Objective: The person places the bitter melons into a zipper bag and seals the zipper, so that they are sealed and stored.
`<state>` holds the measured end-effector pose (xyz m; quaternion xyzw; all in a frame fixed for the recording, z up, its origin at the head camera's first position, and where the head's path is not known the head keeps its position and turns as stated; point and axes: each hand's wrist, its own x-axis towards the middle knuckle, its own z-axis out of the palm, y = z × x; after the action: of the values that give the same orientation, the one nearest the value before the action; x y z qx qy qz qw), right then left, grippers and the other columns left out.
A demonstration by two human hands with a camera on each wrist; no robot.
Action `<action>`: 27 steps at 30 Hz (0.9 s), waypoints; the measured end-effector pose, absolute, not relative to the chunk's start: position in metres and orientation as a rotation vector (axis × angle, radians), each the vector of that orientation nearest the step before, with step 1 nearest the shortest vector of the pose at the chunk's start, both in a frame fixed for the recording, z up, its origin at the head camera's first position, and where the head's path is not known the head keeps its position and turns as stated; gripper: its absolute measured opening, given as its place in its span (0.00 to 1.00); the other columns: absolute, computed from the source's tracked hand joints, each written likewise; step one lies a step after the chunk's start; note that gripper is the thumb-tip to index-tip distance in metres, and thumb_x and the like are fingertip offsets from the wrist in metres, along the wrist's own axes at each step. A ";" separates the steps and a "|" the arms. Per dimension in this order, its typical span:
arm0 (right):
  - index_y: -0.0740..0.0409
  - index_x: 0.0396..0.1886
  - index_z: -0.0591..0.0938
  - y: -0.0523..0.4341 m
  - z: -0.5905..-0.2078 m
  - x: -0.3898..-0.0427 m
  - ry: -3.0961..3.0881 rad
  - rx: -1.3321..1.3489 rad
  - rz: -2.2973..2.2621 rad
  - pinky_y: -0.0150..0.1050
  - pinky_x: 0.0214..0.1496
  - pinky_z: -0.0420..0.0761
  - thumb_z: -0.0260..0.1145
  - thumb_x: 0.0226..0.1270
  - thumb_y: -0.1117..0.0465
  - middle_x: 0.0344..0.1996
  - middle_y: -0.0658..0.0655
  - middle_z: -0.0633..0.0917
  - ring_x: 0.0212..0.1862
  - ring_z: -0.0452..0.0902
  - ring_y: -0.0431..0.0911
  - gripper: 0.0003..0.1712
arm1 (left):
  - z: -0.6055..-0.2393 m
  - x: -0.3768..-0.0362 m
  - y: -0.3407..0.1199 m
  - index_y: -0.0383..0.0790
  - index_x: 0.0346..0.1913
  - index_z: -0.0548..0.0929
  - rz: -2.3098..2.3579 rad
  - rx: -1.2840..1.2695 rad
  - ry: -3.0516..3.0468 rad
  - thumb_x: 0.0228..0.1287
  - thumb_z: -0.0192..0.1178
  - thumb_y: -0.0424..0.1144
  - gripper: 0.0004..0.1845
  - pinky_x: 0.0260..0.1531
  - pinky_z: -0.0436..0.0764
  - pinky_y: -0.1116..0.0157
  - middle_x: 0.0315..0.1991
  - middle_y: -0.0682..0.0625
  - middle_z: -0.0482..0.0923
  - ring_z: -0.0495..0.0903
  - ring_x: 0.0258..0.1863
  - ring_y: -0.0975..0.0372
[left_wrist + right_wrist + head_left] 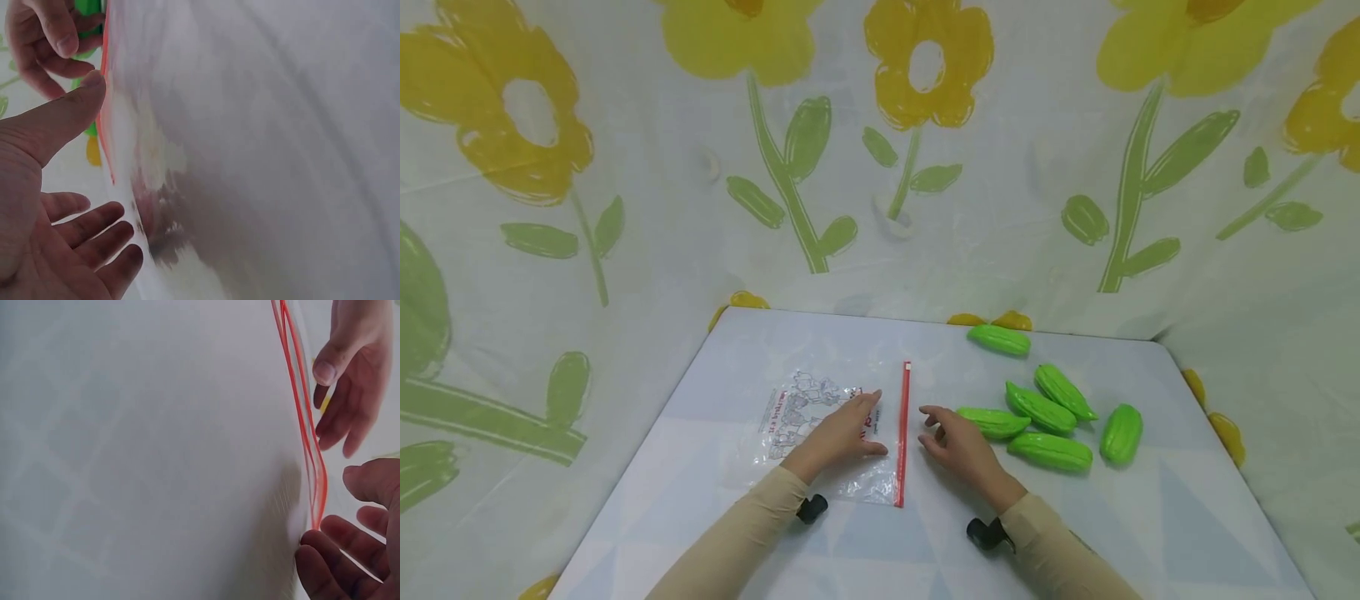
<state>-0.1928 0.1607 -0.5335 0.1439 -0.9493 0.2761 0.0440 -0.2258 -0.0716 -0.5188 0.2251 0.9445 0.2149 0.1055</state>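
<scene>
A clear zip bag [790,425] with red and dark print lies flat on the table, its red zip edge [903,433] on the right side. My left hand [842,435] is over the printed part, thumb and fingers spread apart and holding nothing. Just right of the red edge is my right hand [961,452], its fingers loosely bent with nothing between them. Close beyond that hand lies a green ridged bitter melon [994,422]. In the right wrist view the red strip [304,419] shows as separate lines, with the right fingertips [312,540] near its lower end.
Several more green bitter melons [1049,452] are grouped on the right of the table [940,542]; one bitter melon [999,340] lies near the back edge. A flower-printed curtain [1000,233] surrounds the table's back and sides. Each wrist wears a small black camera [987,533].
</scene>
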 end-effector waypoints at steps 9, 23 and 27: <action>0.51 0.62 0.71 0.158 -0.533 -0.198 -2.917 0.435 0.950 0.30 0.36 0.78 0.70 0.56 0.53 0.40 0.46 0.81 0.34 0.72 0.36 0.33 | -0.528 -0.224 -0.066 0.50 0.73 0.52 0.619 0.678 2.812 0.46 0.68 0.60 0.53 0.66 0.60 0.55 0.71 0.48 0.56 0.54 0.69 0.55; 0.47 0.71 0.59 0.156 -0.535 -0.205 -2.998 0.406 1.145 0.35 0.42 0.76 0.68 0.57 0.52 0.50 0.43 0.80 0.41 0.72 0.39 0.43 | -0.525 -0.218 -0.056 0.49 0.73 0.53 0.629 0.671 2.808 0.46 0.69 0.57 0.52 0.65 0.62 0.55 0.70 0.48 0.58 0.55 0.69 0.54; 0.47 0.71 0.59 0.155 -0.535 -0.206 -2.985 0.441 1.238 0.36 0.44 0.77 0.66 0.60 0.55 0.52 0.44 0.80 0.43 0.73 0.39 0.41 | -0.526 -0.218 -0.054 0.48 0.73 0.53 0.622 0.684 2.817 0.47 0.68 0.58 0.52 0.64 0.64 0.55 0.69 0.48 0.59 0.56 0.69 0.54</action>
<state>-0.2059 0.1551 -0.5350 0.1351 -0.9136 0.3788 -0.0599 -0.2175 -0.0538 -0.5257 0.2298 0.9465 0.2088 0.0883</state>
